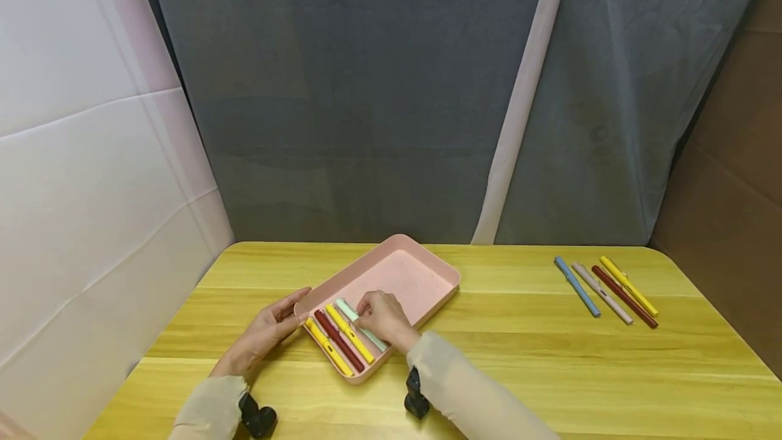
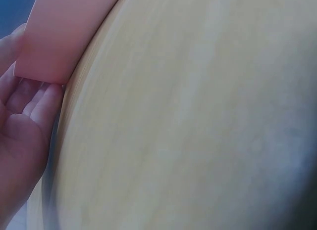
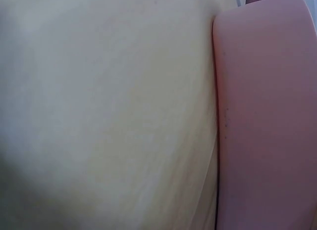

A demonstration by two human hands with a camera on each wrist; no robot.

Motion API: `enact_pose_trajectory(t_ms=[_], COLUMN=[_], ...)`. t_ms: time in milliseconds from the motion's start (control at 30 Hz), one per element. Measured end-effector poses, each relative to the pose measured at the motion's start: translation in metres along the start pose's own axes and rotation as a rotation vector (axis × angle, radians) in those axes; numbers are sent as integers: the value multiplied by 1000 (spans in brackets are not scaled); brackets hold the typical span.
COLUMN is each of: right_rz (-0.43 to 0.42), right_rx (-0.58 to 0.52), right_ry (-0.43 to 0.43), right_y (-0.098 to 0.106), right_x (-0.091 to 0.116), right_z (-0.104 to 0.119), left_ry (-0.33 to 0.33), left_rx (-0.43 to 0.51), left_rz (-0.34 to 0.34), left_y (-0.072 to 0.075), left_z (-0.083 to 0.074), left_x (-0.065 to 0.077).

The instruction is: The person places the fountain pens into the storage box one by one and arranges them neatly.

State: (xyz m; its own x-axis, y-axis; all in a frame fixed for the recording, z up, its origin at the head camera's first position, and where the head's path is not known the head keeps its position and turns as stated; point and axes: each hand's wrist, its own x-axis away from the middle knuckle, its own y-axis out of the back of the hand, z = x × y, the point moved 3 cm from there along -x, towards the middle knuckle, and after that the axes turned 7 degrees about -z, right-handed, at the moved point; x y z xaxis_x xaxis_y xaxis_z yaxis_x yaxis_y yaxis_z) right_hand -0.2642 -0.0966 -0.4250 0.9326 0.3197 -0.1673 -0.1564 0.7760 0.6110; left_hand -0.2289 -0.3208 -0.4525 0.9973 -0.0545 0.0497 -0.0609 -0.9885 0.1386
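Observation:
A pink rectangular tray point(image 1: 421, 270) lies at an angle on the table. My left hand point(image 1: 263, 335) holds its left corner, thumb on one side and fingers on the other; the left wrist view shows the fingertips point(image 2: 47, 99) at the tray's wall point(image 2: 69, 34). Inside the tray's near end, my right hand point(image 1: 386, 319) pinches a mint-green pen point(image 1: 345, 307). Left of that pen lie a yellow pen point(image 1: 351, 335), a dark red pen point(image 1: 339, 341) and another yellow pen point(image 1: 328, 347), side by side. From the right wrist, only the tray's outer wall point(image 3: 267, 116) shows.
Toward the right of the wooden table point(image 1: 501, 338) lie a blue pen point(image 1: 577, 286), a pale pinkish pen point(image 1: 601, 293), a dark red pen point(image 1: 624, 297) and a yellow pen point(image 1: 629, 286). A grey curtain point(image 1: 366, 100) hangs behind the table's far edge.

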Motion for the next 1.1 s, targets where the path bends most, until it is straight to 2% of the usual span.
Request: enact_pose_trajectory(t_ms=[400,1100], right_rz=[0,-15], right_rx=[21,97], right_ry=[6,-2], right_y=[0,-2], right_x=[1,0], right_z=[2,1], left_ry=[-19,-3], left_rx=[-12,-9], left_rz=[7,7], left_y=[0,1], left_z=[0,0], left_x=[-1,0])
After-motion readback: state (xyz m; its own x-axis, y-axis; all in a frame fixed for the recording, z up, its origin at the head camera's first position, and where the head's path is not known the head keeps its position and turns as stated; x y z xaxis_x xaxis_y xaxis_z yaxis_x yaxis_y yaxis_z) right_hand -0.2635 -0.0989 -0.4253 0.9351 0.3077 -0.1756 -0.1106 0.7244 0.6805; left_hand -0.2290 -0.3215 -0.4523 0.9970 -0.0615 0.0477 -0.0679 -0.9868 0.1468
